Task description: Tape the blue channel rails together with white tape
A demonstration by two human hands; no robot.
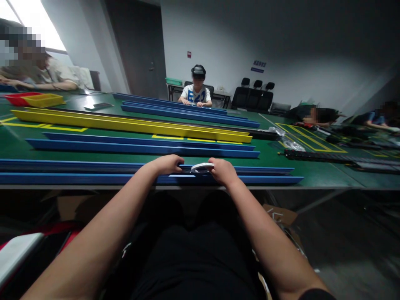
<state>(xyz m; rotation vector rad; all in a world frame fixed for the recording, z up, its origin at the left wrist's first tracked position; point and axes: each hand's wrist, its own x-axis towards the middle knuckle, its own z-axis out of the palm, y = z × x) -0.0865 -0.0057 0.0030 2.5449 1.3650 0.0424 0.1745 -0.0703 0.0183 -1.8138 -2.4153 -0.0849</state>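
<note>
Holding, R hand (222, 170): white ring (202, 165) (prob. tape roll) pinched at its right side, lower ctr of frame, over near blue rails (256, 170), contact unclear.
L hand (170, 163): fingers curled just left of ring; whether anything's clamped can't be told.
Ring risk: could be dropped past front edge of table (326, 178) if R pinch is loosened.
Rail risk: front rail (268, 180), v. near that edge, might be knocked off if bumped by either hand.
</note>
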